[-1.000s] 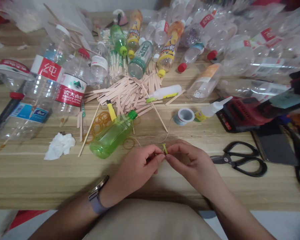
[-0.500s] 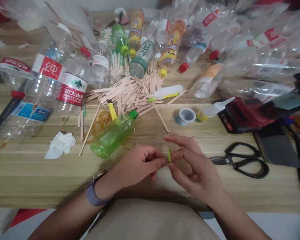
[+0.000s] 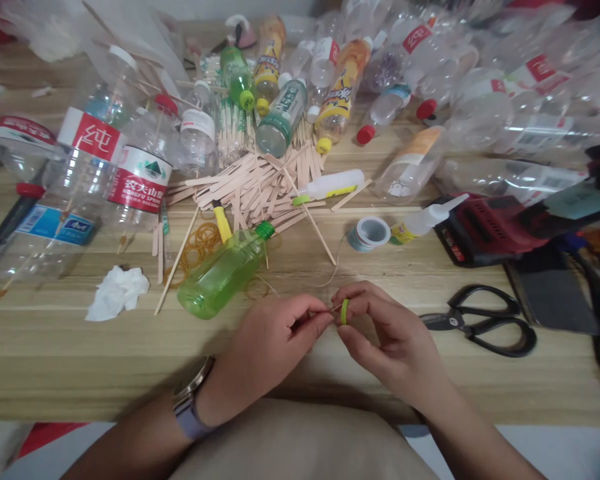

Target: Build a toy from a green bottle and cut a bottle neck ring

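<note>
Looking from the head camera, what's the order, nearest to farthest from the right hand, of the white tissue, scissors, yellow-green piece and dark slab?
From the right hand:
1. Yellow-green piece: held in it.
2. Scissors: just to its right.
3. Dark slab: farther right, beyond the scissors.
4. White tissue: far left, past the left hand.

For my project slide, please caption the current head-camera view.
Left hand pinching thin pale thread, right hand holding a small, curved yellow-green piece, black-handled scissors nearby.
</note>
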Demonstrator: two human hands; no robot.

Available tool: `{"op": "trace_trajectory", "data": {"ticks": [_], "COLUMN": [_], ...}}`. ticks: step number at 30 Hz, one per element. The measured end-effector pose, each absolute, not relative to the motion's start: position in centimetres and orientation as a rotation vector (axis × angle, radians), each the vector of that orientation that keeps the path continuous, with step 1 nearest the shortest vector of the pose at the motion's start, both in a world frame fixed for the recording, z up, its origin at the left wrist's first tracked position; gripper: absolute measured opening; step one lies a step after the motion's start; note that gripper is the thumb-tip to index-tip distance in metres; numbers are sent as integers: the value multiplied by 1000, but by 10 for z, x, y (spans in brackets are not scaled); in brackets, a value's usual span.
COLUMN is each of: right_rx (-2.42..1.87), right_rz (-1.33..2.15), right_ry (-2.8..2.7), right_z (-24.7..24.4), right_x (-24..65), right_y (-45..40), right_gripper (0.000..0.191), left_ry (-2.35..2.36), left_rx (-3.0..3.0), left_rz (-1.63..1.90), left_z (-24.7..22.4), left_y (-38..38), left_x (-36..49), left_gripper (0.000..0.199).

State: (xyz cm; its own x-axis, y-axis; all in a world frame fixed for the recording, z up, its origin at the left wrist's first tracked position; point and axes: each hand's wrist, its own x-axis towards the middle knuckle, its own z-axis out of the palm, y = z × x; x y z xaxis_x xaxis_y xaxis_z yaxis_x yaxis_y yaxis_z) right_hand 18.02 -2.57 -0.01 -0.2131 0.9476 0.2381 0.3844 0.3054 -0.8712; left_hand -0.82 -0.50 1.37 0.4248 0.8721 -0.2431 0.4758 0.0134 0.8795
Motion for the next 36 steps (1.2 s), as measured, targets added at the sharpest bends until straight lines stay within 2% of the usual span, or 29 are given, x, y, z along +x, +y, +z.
{"op": "trace_trajectory", "data": {"ticks": [5, 10, 17, 23, 29, 36], "right_rx": [-1174, -1084, -1072, -1212, -1290, -1235], "right_rz": [789, 893, 981, 863, 923, 678], "right_ry": [-1775, -1789, -1721, -1706, -1684, -1813], "right_z": [-1, 3, 2, -2, -9, -10], "right_x": [183, 183, 182, 183, 182, 181], "right_y": [-27, -27, -27, -26, -25, -24], "right_gripper": [12, 14, 14, 10, 6, 10], "left_ry": [1075, 980, 988, 958, 954, 998], "left_rx": [1268, 1097, 1115, 1102, 1163, 1215], "left_rz": [361, 274, 322, 428, 519, 473], "left_z": [15, 15, 16, 18, 16, 16], "left_y": [4, 8, 5, 6, 5, 7], "left_x": [-10, -12, -12, -12, -12, -12], "left_gripper": [22, 26, 25, 20, 17, 17]}}
